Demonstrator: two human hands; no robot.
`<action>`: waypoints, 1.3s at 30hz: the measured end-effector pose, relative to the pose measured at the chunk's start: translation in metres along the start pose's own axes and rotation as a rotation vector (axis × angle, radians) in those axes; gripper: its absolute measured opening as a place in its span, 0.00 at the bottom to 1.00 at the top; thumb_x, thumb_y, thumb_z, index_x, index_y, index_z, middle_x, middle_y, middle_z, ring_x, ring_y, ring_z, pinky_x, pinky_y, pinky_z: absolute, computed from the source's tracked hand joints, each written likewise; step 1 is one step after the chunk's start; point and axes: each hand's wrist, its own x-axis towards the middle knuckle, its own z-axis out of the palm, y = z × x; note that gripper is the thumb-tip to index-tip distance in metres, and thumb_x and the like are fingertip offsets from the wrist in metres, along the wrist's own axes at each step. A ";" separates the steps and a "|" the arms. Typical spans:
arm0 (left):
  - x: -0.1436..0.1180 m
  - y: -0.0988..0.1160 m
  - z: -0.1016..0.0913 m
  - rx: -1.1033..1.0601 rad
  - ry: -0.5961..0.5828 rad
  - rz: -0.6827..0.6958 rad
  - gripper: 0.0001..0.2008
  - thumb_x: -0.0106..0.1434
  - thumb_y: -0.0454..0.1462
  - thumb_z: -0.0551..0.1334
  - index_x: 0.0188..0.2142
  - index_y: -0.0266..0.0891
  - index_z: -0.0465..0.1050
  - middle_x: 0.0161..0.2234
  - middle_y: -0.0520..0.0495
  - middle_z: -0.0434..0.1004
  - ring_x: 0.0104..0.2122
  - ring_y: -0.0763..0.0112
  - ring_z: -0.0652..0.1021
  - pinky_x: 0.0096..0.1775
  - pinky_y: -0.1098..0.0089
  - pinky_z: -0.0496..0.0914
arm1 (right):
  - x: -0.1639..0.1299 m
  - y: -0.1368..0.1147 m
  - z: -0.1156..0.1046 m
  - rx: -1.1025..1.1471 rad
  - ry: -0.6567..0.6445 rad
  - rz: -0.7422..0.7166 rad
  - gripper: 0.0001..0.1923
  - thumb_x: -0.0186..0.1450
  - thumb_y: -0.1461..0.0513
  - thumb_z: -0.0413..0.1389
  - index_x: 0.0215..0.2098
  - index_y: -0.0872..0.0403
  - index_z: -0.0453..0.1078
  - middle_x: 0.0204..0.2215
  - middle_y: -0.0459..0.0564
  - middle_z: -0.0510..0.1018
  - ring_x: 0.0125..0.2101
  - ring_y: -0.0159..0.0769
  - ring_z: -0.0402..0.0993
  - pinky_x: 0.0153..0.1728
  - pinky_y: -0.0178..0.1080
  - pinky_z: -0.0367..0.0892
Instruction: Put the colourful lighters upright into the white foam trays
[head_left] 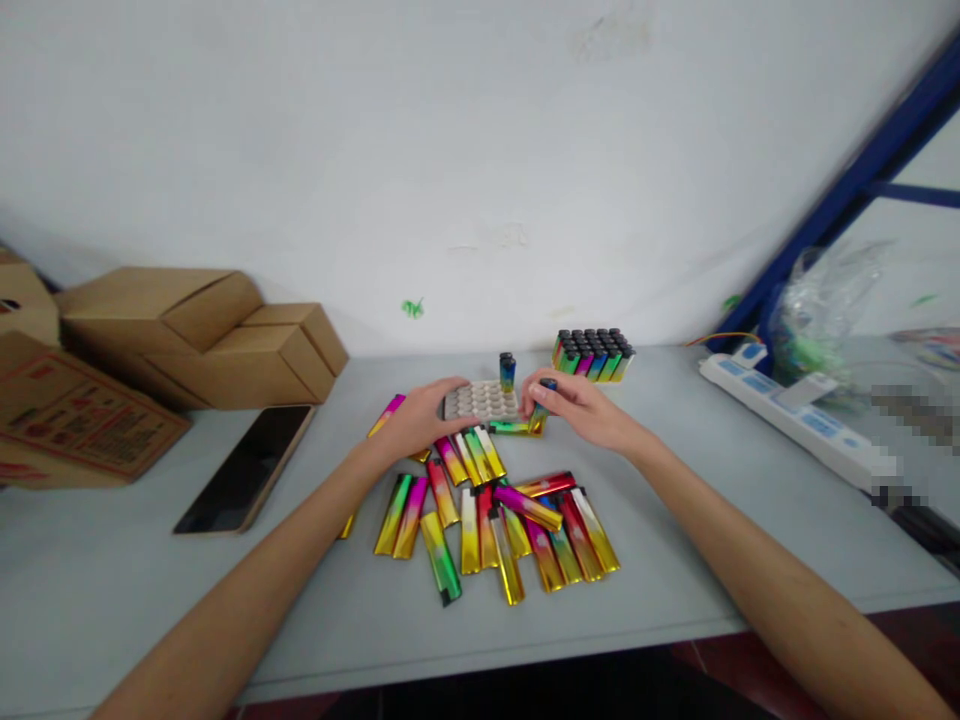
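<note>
A white tray (484, 402) with round holes lies mid-table, and two lighters (507, 370) stand upright at its far right corner. My left hand (420, 420) rests on the tray's left edge, gripping it. My right hand (577, 405) pinches a colourful lighter (541, 405) upright at the tray's right edge. Several shiny multicoloured lighters (499, 520) lie loose on the table in front of the tray. Behind it to the right stands a full tray of lighters (592, 355) with black caps up.
Cardboard boxes (195, 335) are stacked at the left by the wall. A dark phone (247, 465) lies on a flat cardboard piece. A white power strip (795, 420) and a plastic bag (825, 310) sit at the right, beside a blue frame (847, 190).
</note>
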 end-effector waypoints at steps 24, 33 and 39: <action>0.001 -0.001 0.000 0.000 -0.001 -0.011 0.37 0.61 0.60 0.63 0.59 0.36 0.72 0.57 0.38 0.78 0.55 0.51 0.78 0.60 0.56 0.68 | -0.003 -0.006 0.018 -0.315 0.187 -0.031 0.21 0.68 0.54 0.49 0.20 0.50 0.50 0.18 0.38 0.49 0.20 0.26 0.46 0.22 0.36 0.43; 0.001 -0.001 0.000 0.007 0.002 -0.015 0.38 0.61 0.61 0.62 0.59 0.36 0.72 0.57 0.38 0.78 0.56 0.51 0.78 0.61 0.57 0.68 | -0.004 -0.005 0.020 -0.313 0.131 0.008 0.17 0.66 0.56 0.49 0.21 0.51 0.54 0.18 0.38 0.51 0.20 0.26 0.48 0.23 0.36 0.43; 0.001 0.001 -0.001 0.012 -0.003 -0.016 0.37 0.61 0.62 0.61 0.59 0.38 0.72 0.57 0.39 0.78 0.55 0.51 0.78 0.60 0.56 0.68 | -0.005 -0.003 0.021 -0.327 0.135 -0.014 0.19 0.71 0.51 0.52 0.26 0.52 0.61 0.20 0.39 0.57 0.22 0.28 0.52 0.25 0.35 0.48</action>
